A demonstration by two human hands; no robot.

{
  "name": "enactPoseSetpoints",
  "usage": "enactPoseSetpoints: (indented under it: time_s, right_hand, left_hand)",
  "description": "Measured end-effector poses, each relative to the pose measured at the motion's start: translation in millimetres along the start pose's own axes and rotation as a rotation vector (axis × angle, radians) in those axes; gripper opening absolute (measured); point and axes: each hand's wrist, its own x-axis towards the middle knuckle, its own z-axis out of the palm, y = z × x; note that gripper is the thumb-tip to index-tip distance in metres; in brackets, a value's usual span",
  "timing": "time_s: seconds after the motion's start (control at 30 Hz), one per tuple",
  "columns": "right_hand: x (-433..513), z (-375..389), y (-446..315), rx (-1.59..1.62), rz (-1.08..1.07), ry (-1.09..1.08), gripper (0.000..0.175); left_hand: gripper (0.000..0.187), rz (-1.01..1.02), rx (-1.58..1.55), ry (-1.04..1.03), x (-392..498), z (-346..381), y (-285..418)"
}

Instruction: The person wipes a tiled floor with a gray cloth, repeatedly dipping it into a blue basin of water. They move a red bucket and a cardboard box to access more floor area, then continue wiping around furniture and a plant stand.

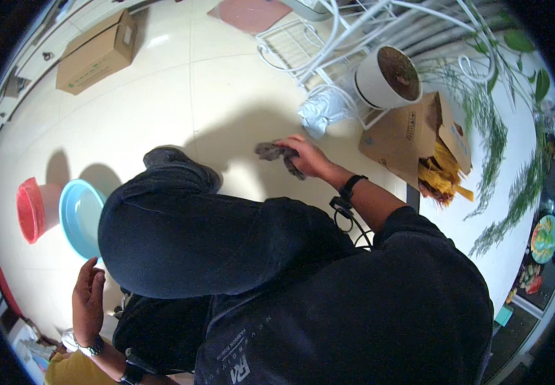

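My right hand (310,158) grips a bunched, dark grey cloth (272,151) low over the pale tiled floor (239,91). Part of the cloth hangs below my fingers; whether it touches the tiles is hard to tell. A crumpled pale-blue plastic bag (323,109) lies just beyond that hand, beside a white metal plant stand (325,77). On the other side of my bent leg, my left hand (89,298) is raised with its thumb apart and nothing visible in it. Nearest to it is a light-blue basin (68,224) that appears to hold water.
A bin with a red liner (30,211) stands beside the basin. To the right are a white plant pot (371,79) with soil, an open cardboard box (393,139) with yellow dried material, and trailing green fronds (491,159). A closed carton (95,55) sits far left.
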Motion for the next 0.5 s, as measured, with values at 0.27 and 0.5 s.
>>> enactPoseSetpoints:
  time_s: [0.27,0.5]
  right_hand:
    - [-114,-24,80,-0.187,0.32,0.11,0.057]
    - [-91,-87,146,-0.38,0.593,0.53,0.059]
  left_hand:
    - [0.048,-0.118,-0.056,-0.013,-3,-4,-51]
    - [0.053,-0.198,-0.12,0.017,-16,-4,-96]
